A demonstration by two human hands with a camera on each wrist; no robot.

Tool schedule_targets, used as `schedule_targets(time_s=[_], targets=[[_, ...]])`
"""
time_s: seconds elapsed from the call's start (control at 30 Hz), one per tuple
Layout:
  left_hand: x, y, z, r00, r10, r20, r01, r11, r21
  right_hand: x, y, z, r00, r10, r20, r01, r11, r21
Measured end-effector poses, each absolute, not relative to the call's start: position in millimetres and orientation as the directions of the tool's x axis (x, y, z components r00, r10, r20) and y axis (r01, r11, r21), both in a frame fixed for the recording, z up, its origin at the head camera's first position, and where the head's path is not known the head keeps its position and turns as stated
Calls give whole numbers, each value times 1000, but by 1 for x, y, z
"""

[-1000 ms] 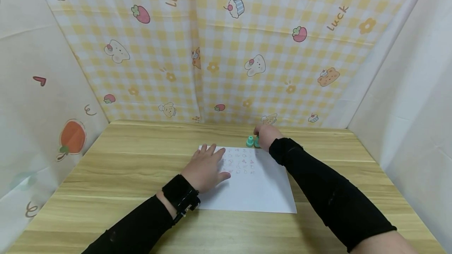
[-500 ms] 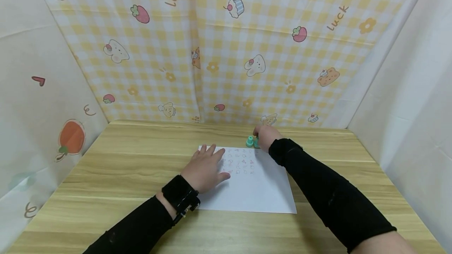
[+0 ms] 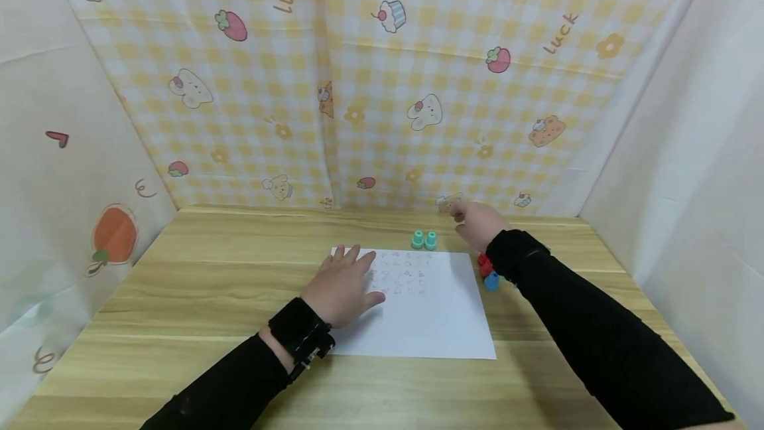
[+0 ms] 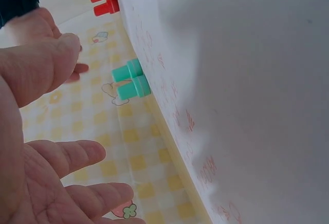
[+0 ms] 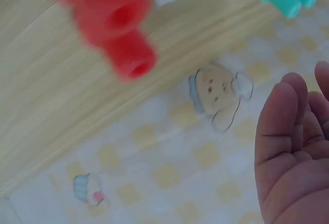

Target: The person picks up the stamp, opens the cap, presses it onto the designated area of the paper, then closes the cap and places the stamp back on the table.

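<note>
My left hand (image 3: 337, 290) rests with spread fingers on the left part of a white sheet of paper (image 3: 436, 327). Small reddish marks run in rows across the paper's upper half. Two turquoise stepped plastic pegs (image 3: 431, 241) stand side by side just beyond the sheet's far edge. To their right hovers my right hand (image 3: 482, 224), fingers loosely bent and holding nothing, as the right wrist view shows its bare palm (image 5: 303, 193). Beneath that wrist, at the sheet's right edge, are red pegs (image 3: 485, 264) and a blue peg (image 3: 491, 281), partly hidden by the sleeve.
A wood-grain table (image 3: 227, 284) carries everything. A yellow checked curtain (image 3: 370, 138) hangs along its back edge, with pale cloth (image 3: 674, 171) on the right and a printed white cloth (image 3: 71, 184) on the left.
My right hand has let go of the right turquoise peg and moved up and right, uncovering it and the red and blue pegs. The left hand stays on the paper.
</note>
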State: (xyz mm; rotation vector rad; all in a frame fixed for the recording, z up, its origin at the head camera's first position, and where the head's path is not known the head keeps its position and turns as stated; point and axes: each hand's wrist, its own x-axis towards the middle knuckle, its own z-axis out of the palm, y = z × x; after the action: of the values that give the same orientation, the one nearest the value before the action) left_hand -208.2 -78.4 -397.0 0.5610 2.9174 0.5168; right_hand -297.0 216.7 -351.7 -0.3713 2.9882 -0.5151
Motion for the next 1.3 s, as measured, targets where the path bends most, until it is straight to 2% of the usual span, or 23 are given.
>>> schedule_targets(time_s=[0.37,0.57,1.03,1.3], targets=[[-206,-76,-397,-925,376,-51,334,870,362,-272,257,-350,-967,-254,-21,-235,921,-311],[-204,-77,-396,-925,379,-41,339,867,365,-266,266,-347,-971,-228,-69,-198,935,-293],[-202,-79,-397,-923,383,-40,342,862,373,-267,273,-353,-974,-188,-125,-153,957,-247],[-202,-79,-396,-923,382,-41,340,862,376,-269,271,-359,-977,-183,-114,-161,971,-177]])
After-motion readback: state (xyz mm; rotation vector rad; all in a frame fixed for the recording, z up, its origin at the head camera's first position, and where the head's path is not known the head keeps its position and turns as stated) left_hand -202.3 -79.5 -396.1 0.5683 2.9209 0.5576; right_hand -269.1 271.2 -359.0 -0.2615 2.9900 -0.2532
